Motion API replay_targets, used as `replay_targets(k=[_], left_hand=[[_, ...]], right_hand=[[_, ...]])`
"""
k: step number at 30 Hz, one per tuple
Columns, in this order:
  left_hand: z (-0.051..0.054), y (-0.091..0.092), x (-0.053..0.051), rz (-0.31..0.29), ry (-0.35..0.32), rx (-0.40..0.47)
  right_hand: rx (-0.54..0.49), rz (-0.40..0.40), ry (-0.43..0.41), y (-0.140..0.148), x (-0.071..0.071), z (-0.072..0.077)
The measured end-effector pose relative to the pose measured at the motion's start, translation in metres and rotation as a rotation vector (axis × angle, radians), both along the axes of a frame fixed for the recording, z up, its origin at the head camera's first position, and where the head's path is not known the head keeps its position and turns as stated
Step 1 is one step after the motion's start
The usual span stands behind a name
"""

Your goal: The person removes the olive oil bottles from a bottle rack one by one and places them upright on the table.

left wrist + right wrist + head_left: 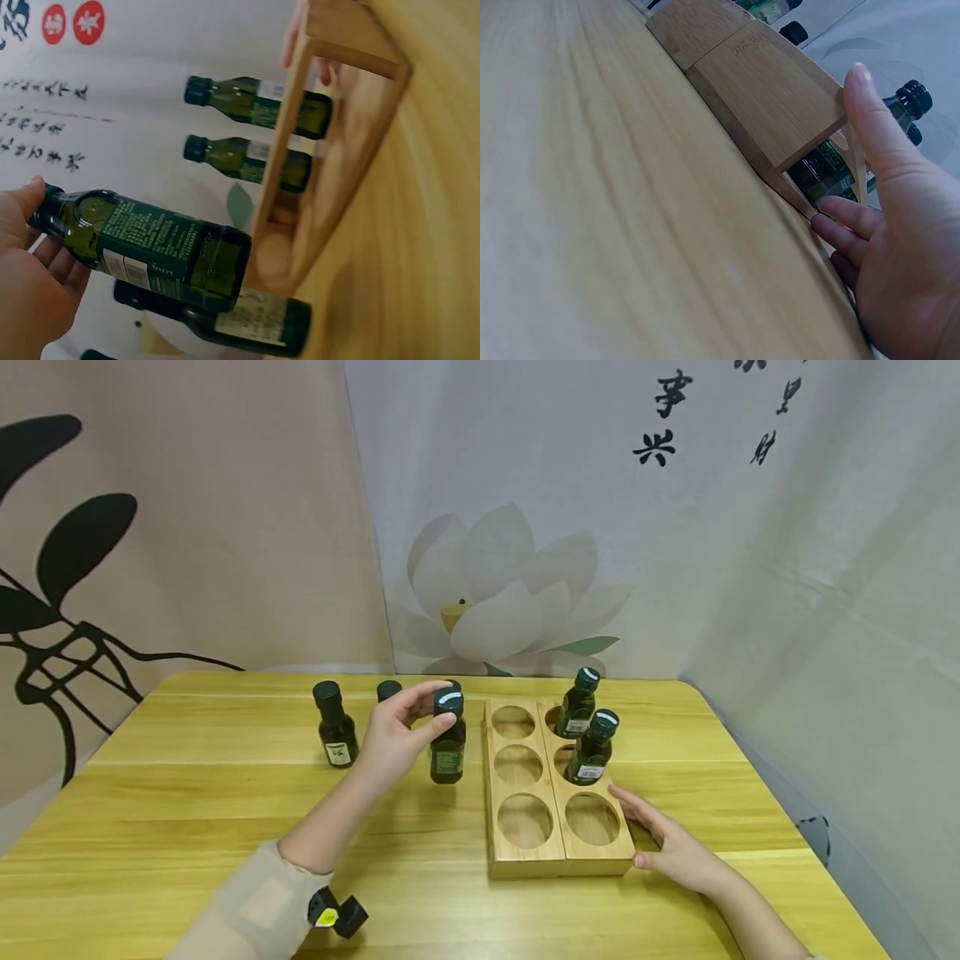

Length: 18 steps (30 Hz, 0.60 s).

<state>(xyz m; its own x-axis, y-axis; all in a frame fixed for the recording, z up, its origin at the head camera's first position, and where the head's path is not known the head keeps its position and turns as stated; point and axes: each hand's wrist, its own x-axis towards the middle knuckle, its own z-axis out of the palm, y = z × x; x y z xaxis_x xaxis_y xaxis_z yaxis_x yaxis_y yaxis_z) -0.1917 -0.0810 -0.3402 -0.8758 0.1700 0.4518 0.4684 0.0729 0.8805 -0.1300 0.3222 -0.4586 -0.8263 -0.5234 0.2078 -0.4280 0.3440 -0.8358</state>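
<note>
My left hand (393, 731) pinches a dark green glass bottle (447, 756) by its capped neck, thumb on the near side. The bottle hangs upright just left of a wooden rack (558, 867) with round holes in two rows. In the left wrist view the labelled side of the held bottle (154, 244) faces the camera. Two more bottles stand in the rack's right row, a far bottle (578, 706) and a middle bottle (592, 752). My right hand (678, 856) lies at the rack's right side near its front corner, fingers extended, holding nothing.
Left of the held bottle stands another dark bottle (337, 731). A bottle cap (388, 690) shows behind my left hand, and one more bottle is mostly hidden behind the held one. A printed curtain (525, 593) hangs behind the wooden table (187, 777).
</note>
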Motion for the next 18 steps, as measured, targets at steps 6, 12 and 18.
replay_targets(k=[6,12,18], left_hand=[[-0.014,-0.003,-0.002,-0.003,-0.056,-0.039],[-0.026,-0.003,-0.003,-0.019,-0.07,-0.035],[-0.037,-0.003,-0.003,-0.024,-0.074,-0.04]], right_hand=[[0.002,-0.005,0.007,0.0,0.0,0.001],[-0.012,-0.002,-0.005,-0.001,0.0,0.002],[-0.015,0.008,-0.002,-0.001,-0.001,0.0]])
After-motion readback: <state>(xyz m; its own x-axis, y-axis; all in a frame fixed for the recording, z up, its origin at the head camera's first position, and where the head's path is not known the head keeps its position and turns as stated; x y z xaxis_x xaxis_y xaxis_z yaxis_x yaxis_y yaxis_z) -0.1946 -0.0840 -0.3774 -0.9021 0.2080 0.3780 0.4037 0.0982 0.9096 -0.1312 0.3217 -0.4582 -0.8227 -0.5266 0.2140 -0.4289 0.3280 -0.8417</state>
